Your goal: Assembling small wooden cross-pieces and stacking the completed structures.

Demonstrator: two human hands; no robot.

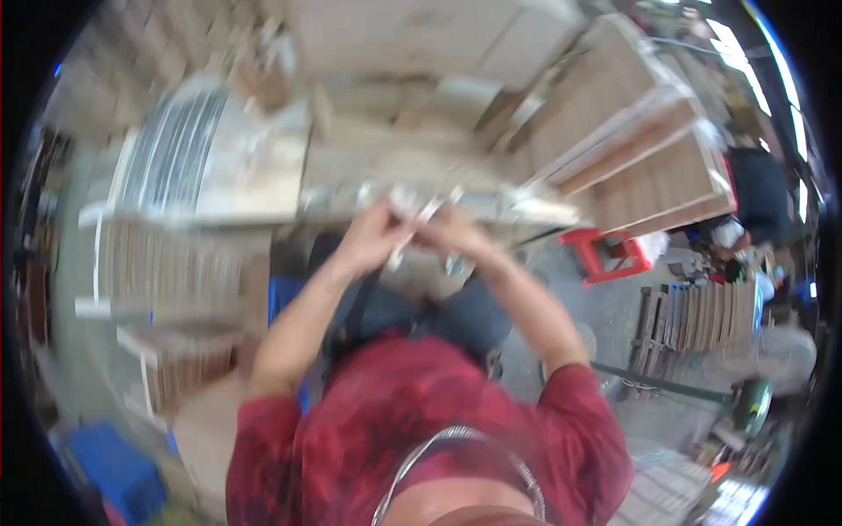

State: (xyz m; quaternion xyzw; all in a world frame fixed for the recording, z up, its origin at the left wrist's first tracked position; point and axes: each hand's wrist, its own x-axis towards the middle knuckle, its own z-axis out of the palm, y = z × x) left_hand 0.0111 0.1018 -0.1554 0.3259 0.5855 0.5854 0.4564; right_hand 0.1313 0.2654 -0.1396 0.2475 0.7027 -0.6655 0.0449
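In front of my body, over the near edge of the workbench (351, 180), my left hand (373, 238) and my right hand (454, 233) come together with fingers bent and closed. A small whitish piece (430, 209) shows between them at the fingertips; motion blur hides what kind of thing it is. Both hands look closed on something small that I cannot make out. Just beyond the fingers, several small pale bits lie along the bench edge, too smeared to name.
Stacked boards (167, 263) stand at the left, beside a pale panel with dark slats (175, 149). Wooden box-like frames (631, 149) rise at the right. A red plastic stool (605, 256) is below them, a fan (759, 359) farther right. A blue bin (116, 469) sits lower left.
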